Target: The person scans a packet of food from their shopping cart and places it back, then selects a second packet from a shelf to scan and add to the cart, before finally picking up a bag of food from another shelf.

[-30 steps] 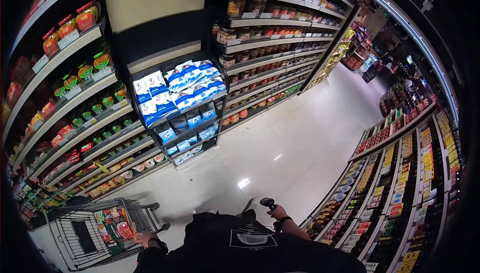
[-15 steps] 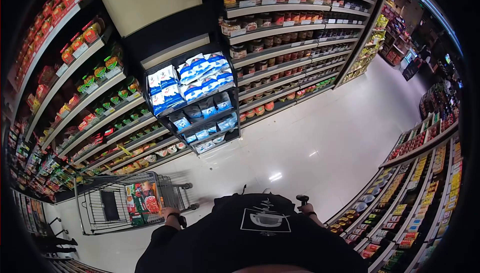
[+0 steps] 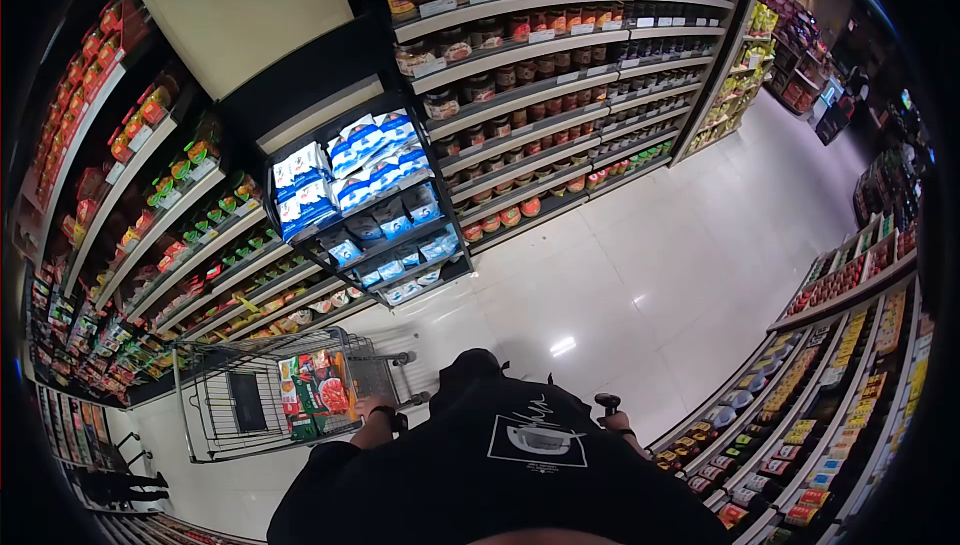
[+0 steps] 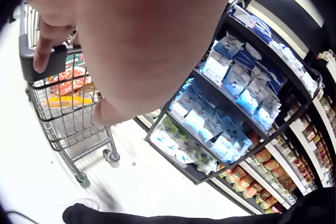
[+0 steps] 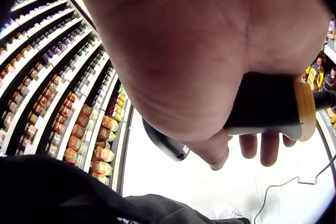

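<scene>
On the head view, the cart [image 3: 245,400] has slid right across the picture since half a second ago and now sits tight beside the person's body, the left hand [image 3: 374,408] gripping its near end; the rack [image 3: 362,209] has drifted left, and the right hand [image 3: 617,422], stretched forward a second ago, is now close in at the side, holding one dark device [image 3: 607,403]. One cart in play here, two wheels [image 3: 403,357] showing at this end, and bright packs [image 3: 325,395] inside, overlapping too much to count; the rack carries four levels of blue-and-white bags [image 3: 375,150]. Only a narrow gap parts wheels from rack, while the floor [image 3: 600,305] runs wide and pale toward the upper right, bounded by the right-hand shelves [image 3: 790,445], whose edge comes near the right hand. Over to the left wrist: one finger [image 4: 41,61] lies over the cart's dark handle [image 4: 56,62], the others mostly hidden; again two wheels, floor open below. And the right wrist: the device is firmly in the fist, three fingertips [image 5: 270,153] peeking out beneath, an orange band [image 5: 304,111] at its end, and one cable [image 5: 286,184] trailing across the floor.
</scene>
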Available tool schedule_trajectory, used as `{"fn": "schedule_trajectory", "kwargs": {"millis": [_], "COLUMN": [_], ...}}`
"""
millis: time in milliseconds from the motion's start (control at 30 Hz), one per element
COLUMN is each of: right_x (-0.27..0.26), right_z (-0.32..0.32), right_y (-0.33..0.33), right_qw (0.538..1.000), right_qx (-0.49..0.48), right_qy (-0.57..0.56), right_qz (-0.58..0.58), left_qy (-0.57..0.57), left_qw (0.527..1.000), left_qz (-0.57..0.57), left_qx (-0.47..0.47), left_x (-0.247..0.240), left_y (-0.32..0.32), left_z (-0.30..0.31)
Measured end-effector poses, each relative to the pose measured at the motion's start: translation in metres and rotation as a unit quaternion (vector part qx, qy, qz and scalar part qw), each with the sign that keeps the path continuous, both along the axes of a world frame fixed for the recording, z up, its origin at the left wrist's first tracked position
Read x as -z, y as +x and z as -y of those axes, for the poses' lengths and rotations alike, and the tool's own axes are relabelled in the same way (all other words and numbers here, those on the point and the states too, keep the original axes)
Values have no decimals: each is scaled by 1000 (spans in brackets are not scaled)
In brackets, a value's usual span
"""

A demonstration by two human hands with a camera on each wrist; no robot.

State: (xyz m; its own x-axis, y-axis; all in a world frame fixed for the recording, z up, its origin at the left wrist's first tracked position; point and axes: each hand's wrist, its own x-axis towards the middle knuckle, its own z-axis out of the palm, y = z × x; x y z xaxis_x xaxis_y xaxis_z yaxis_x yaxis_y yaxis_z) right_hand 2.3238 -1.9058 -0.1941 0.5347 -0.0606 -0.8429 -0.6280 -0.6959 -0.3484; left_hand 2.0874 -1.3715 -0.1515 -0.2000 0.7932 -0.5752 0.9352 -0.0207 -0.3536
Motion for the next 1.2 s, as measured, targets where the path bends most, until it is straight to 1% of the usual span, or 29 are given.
{"fn": "schedule_trajectory", "kwargs": {"millis": [33,67,100,133,167,233,300,333,367,400,433,467,500,533,567,600,633,667,700,767,800,867,933,967,1033,1067,1100,1167,1200], "right_x": [12,13,17,22,23,26,18,45,46,56,59,52,46,39,39,40,44,42,38,35,29,25,23,25,30,28,21,10,8], "right_z": [9,14,19,22,23,25,20,27,25,27,28,27,24,23,26,31,34,36,38,44,44,43,38,35,28,22,12,-10,-17], "right_y": [-1,-1,-2,-1,3,5,11,10,13,18,21,26,33,41,45,48,53,58,61,69,74,83,93,96,104,107,109,114,114], "right_qw": [1000,999,999,999,998,997,999,994,991,993,994,995,997,998,999,998,996,997,997,999,998,997,995,995,994,994,994,990,989], "right_qx": [4,31,31,46,63,69,44,103,124,109,91,81,66,47,27,31,37,26,20,-30,-54,-73,-92,-93,-109,-106,-106,-137,-148], "right_qy": [-9,-13,-14,-8,-1,1,-4,32,45,54,61,56,49,46,45,59,76,72,70,38,7,-9,-23,-24,16,25,26,5,10], "right_qz": [16,19,15,0,-14,-21,-10,-21,-11,-7,-6,-4,-6,-7,-11,-8,-2,-3,-3,-17,-30,-33,-30,-32,-1,-2,-1,-9,-5], "left_qy": [-1,46,93,120,120,80,-31,-77,-101,-112,-83,-92,-159,-113,-176,-130,-73,-64,-109,-108,-108,-109,-146,-147,-115,-112,-110,-146,-201], "left_qw": [1000,999,995,990,990,991,994,982,962,930,943,884,800,869,813,871,953,939,935,911,912,912,908,908,899,900,900,903,884], "left_qz": [-4,-23,-42,0,0,65,82,98,77,57,108,16,-36,13,-16,74,281,323,322,391,388,388,389,387,414,415,416,401,420], "left_qx": [1,-6,-13,-71,-69,-86,65,141,244,346,304,459,577,482,555,468,86,96,99,75,76,72,63,62,83,74,75,53,38], "left_x": [10,10,2,-13,-23,-31,65,107,99,94,196,180,122,193,103,132,105,69,66,28,37,54,64,62,58,41,50,76,79], "left_y": [3,14,29,40,47,57,24,10,17,23,1,8,37,25,56,48,58,66,67,85,85,84,84,85,87,94,90,82,78], "left_z": [4,13,24,32,34,36,5,-9,-3,2,-16,-11,7,7,25,29,44,57,59,71,74,79,82,85,90,92,92,89,84]}}
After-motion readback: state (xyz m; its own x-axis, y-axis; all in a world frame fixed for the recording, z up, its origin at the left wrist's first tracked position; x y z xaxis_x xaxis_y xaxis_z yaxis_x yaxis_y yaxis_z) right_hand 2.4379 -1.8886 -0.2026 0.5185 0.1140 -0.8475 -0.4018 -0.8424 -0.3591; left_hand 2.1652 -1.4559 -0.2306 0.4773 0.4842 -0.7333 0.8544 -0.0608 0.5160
